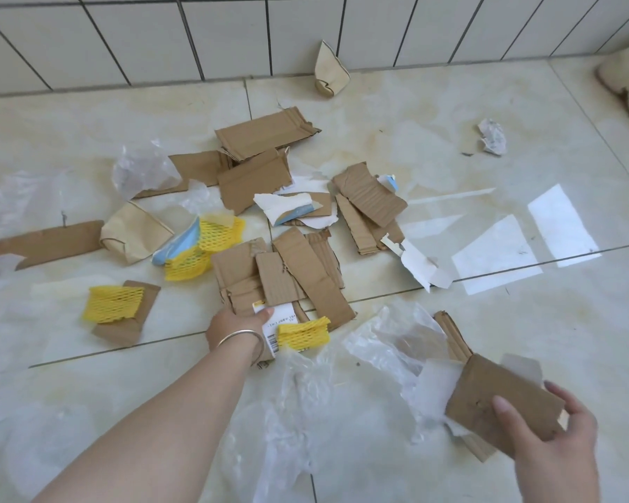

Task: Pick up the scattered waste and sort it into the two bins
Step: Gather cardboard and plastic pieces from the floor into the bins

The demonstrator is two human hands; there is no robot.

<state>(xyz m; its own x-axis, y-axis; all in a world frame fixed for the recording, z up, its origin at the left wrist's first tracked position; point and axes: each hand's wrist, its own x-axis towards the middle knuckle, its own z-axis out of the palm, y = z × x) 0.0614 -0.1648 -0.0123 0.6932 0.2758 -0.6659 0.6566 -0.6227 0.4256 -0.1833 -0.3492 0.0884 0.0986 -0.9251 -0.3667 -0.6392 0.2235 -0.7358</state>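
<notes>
The left hand [233, 326] is closing its fingers on a labelled cardboard piece [269, 321], just in front of the cardboard pile [280, 274] on the floor [487, 321]. The right hand [556, 441], to the right of the pile and nearer the person, is gripping a brown cardboard stack [494, 397] with white paper [433, 390].

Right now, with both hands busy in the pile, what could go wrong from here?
1. The right hand holds a cardboard piece with white paper tucked against it; mixed types could land in one bin.
2. The left hand grips labelled cardboard that a yellow foam net overlaps; lifting may drag the net along or fling it.
3. Clear plastic film on the glossy floor is hard to see and could be missed.
</notes>
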